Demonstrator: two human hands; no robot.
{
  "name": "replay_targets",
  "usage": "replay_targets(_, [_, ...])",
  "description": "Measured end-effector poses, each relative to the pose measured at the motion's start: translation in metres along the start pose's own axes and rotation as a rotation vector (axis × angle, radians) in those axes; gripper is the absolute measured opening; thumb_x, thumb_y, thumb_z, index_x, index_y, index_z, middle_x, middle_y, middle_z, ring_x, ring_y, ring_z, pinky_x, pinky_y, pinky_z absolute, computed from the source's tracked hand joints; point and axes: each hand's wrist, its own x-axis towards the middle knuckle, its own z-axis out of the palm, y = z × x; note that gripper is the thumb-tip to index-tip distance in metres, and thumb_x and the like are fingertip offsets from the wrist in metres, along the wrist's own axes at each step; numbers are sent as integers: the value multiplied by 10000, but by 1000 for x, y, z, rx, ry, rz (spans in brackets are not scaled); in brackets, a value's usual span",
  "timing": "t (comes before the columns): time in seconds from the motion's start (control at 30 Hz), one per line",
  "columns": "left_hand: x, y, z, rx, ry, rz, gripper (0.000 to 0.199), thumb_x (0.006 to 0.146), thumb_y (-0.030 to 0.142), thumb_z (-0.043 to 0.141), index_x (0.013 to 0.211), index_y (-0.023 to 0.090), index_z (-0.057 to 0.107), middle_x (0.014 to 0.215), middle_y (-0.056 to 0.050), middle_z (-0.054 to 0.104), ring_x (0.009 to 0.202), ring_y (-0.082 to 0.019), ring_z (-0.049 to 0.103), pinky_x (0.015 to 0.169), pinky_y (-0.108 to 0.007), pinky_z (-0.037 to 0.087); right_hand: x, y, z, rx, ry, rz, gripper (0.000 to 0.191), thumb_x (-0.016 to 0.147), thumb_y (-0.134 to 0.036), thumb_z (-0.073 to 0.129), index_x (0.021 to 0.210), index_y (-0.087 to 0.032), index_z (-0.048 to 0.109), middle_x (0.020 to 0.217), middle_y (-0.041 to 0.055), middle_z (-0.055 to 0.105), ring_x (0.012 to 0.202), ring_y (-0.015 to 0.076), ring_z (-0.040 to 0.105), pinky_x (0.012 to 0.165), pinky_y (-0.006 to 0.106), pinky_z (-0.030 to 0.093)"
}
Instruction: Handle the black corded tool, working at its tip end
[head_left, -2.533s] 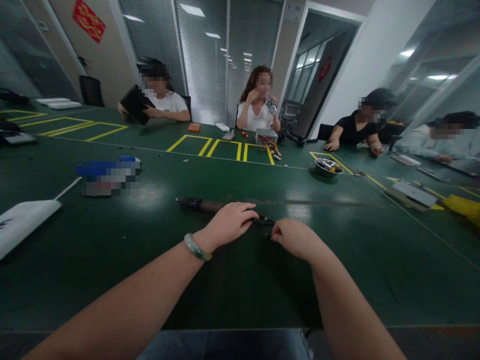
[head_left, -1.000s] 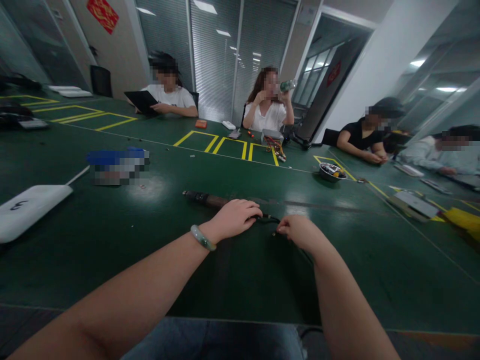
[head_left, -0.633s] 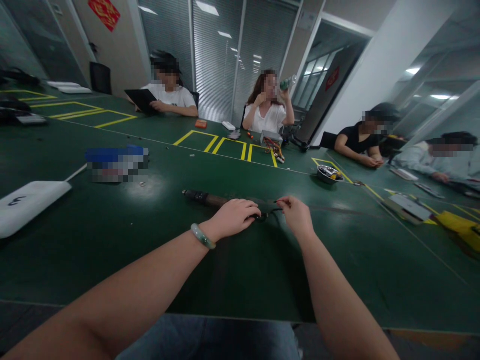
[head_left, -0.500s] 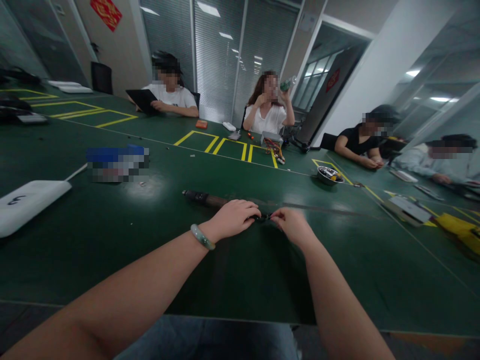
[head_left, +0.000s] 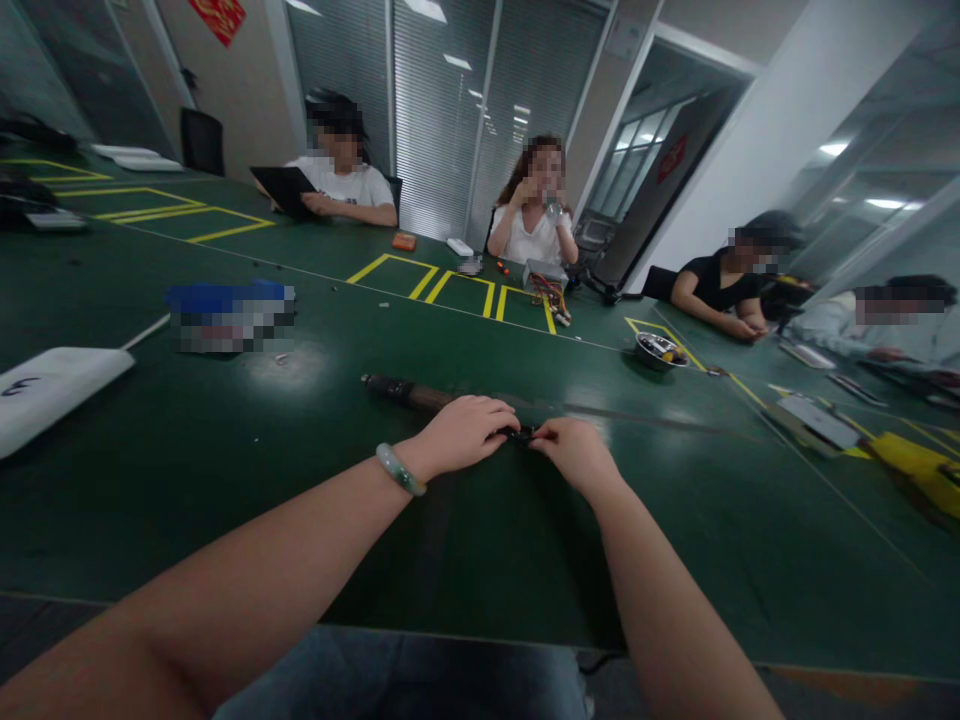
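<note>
Pinching black wire (head_left: pixel 530 434) with right hand (head_left: pixel 576 454); left hand (head_left: pixel 463 431) covering tool handle (head_left: pixel 409 393)

Black cable (head_left: pixel 523 434) on a dark green bench (head_left: pixel 225 450) with yellow tape outlines (head_left: pixel 367 270).

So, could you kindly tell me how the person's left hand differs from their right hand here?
The left hand wears a pale green bangle at the wrist, while the right hand has a bare wrist. The left hand lies over the end of a brown-and-black tool handle; the right hand stays clear of that handle. Both hands are bare and meet at a short black wire above the green table.
</note>
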Motion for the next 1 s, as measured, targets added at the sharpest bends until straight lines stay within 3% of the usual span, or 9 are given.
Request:
replay_targets(0.23, [0, 0, 0, -5, 13, 3, 232, 914, 244, 562, 1137, 273, 621, 1248, -4, 614, 1137, -194, 565, 1001, -353, 407, -3, -11, 6, -44, 85, -124, 63, 840, -275, 664, 819, -257, 720, 874, -24, 704, 814, 152, 616, 735, 251, 399])
replay_targets(0.5, [0, 0, 0, 2, -1, -7, 234, 916, 263, 557, 1139, 282, 627, 1252, 0, 614, 1143, -190, 566, 993, -349, 413, -7, -18, 8, 41, 99, -32, 72, 853, -282, 642, 861, -261, 710, 867, -20, 704, 816, 155, 625, 737, 253, 411])
replay_targets(0.63, [0, -1, 1, -2, -1, -10, 232, 915, 259, 556, 1132, 285, 632, 1249, 0, 614, 1144, -196, 565, 984, -354, 418, -4, -17, 11, 114, 83, 47, 256, 848, -255, 636, 1102, -260, 665, 889, -7, 701, 827, 156, 634, 747, 254, 434])
replay_targets(0.73, [1, -2, 1, 2, -6, -8, 229, 919, 262, 550, 1132, 281, 633, 1252, -5, 612, 1146, -198, 565, 987, -359, 418, 0, -15, 13, 76, 53, 25, 373, 869, -251, 606, 1242, -257, 620, 1003, 15, 695, 922, 170, 629, 823, 268, 444])
replay_targets(0.83, [1, -1, 2, 3, -9, -7, 233, 923, 260, 543, 1139, 276, 631, 1256, -9, 612, 1146, -198, 567, 998, -362, 415, 4, -14, 14, 15, 37, -48, 312, 895, -263, 574, 1194, -266, 661, 1114, 24, 670, 1007, 182, 607, 886, 275, 429])
replay_targets(1.0, [0, 2, 2, -2, 0, -1, 350, 919, 235, 553, 1265, 281, 560, 1315, -21, 586, 1217, -202, 533, 1051, -387, 392, 6, -14, 16, -1, 65, -41, 204, 905, -278, 568, 1056, -252, 702, 1037, 29, 687, 949, 186, 618, 840, 270, 432])
